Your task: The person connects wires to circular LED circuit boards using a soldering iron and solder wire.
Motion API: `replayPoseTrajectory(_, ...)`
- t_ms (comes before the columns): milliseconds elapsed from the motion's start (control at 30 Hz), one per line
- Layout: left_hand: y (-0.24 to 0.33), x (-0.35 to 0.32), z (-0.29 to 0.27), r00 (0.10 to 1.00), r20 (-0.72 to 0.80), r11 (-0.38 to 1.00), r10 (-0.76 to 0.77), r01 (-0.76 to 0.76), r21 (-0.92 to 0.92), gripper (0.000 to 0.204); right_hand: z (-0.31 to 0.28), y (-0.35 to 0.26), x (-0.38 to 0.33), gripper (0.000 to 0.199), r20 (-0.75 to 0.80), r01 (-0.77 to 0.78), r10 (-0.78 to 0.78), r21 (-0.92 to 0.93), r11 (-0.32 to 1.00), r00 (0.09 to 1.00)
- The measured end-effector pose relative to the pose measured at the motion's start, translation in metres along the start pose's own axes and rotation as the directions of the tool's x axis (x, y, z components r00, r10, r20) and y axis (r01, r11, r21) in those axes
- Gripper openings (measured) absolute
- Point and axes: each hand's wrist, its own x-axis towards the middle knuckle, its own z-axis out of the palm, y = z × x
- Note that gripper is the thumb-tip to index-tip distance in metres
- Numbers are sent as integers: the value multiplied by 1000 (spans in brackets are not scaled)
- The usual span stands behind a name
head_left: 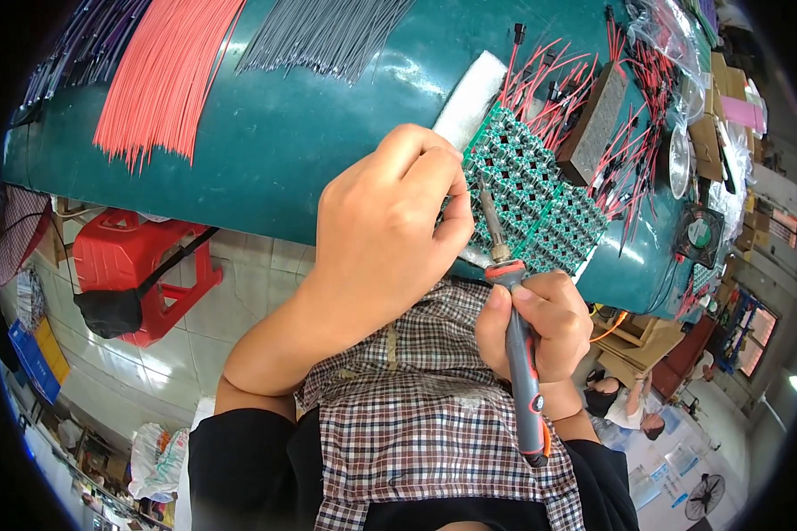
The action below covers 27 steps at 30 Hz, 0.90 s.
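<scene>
My right hand (pixel 553 323) grips a grey and red soldering iron (pixel 526 389) by its handle. The iron's metal tip points away from me, over a green circuit board panel (pixel 514 150) crowded with small components. At the panel's left edge my left hand (pixel 385 212) is closed, thumb and fingers drawn together; what they pinch, if anything, is hidden behind the hand. A white pad (pixel 471 102) shows under and beside the panel. Red wires (pixel 549 75) with black connectors run from its far side, and a dark rectangular block (pixel 593 128) rests on them.
Bundles of salmon-red wires (pixel 168 80), grey wires (pixel 323 35) and purple wires (pixel 84 44) lie across the green table (pixel 266 133). A small black fan (pixel 700 234) stands at the right. A red stool (pixel 106 257) is on the floor at left. Other people (pixel 633 407) sit at lower right.
</scene>
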Motion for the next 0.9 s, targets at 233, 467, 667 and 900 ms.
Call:
replayPoseTrajectory(233, -1, 0, -1, 1000, 3, 1000, -10, 10, -2, 14, -10, 1, -8, 37, 1, 6, -6, 40, 999, 1000)
replayPoseTrajectory(467, -2, 7, -11, 1000, -23, 998, -4, 2, -69, 13, -22, 8, -3, 38, -42, -56, 59, 53, 997, 997)
replayPoseTrajectory(667, -8, 25, -5, 997, -71, 996, 41, -46, -81, 12, 1, 13, 17, 30, -177, -83, 104, 122, 989, 979)
replayPoseTrajectory(900, -14, 32, 6, 997, -64, 995, 42, -48, -91, 11, 10, 20, 23, 30, -179, -49, 65, 92, 995, 982)
